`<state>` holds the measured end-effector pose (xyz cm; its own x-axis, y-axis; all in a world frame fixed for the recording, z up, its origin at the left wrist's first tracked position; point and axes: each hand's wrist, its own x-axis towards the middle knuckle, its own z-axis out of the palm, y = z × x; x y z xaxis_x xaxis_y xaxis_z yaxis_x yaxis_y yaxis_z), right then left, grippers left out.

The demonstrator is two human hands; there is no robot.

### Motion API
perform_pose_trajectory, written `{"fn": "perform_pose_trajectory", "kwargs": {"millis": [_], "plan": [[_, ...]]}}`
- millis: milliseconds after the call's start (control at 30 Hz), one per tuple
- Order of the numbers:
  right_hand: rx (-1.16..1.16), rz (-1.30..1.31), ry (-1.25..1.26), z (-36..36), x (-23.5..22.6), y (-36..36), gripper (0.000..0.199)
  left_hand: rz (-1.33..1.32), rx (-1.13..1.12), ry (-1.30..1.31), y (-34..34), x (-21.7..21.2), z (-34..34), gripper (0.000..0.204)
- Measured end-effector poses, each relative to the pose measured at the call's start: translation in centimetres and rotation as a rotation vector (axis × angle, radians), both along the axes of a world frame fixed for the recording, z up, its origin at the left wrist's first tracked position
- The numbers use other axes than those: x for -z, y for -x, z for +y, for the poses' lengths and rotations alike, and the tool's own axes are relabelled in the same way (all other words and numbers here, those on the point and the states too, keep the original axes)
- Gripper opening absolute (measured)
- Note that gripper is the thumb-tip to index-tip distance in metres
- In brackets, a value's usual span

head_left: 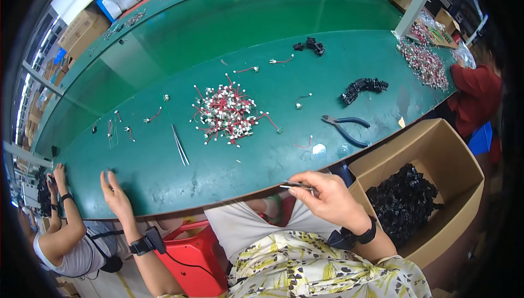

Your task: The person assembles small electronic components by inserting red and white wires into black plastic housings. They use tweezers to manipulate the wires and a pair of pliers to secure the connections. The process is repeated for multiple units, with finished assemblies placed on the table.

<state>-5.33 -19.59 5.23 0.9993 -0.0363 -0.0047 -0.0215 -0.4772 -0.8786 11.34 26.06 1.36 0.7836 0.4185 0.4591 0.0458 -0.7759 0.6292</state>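
Observation:
My left hand [116, 198] is over the left part of the green table [158, 180], near its front edge, with fingers stretched out. A small, blurred dark piece [111, 171] shows at its fingertips; I cannot tell whether it touches them. My right hand [330, 197] is closed around metal tweezers [297, 186], whose tips point left just over the table's front edge. Between and beyond my hands is a heap of short red wires with white connectors [226, 109]. A second pair of tweezers [179, 145] lies to the left of the heap.
Pliers with blue handles [349, 129] and a row of black parts [363, 88] lie at right. A cardboard box [458, 175] of black plastic pieces [404, 200] stands beside my right arm. Co-workers sit at left [65, 238] and right [475, 93]. A red stool [194, 254] is below.

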Motion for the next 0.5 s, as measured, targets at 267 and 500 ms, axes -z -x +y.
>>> {"fn": "perform_pose_trajectory", "kwargs": {"millis": [267, 500], "plan": [[0.073, -0.046, -0.411, 1.9, 0.0, -0.4, 0.026, 0.398, 0.835, 1.546, 4.2, -4.5, -17.4, 0.049], [0.12, -0.178, -0.274, 2.4, -0.1, -0.2, 0.036, 0.85, 1.025, 2.254, 10.4, -2.6, -26.6, 0.053]]}}
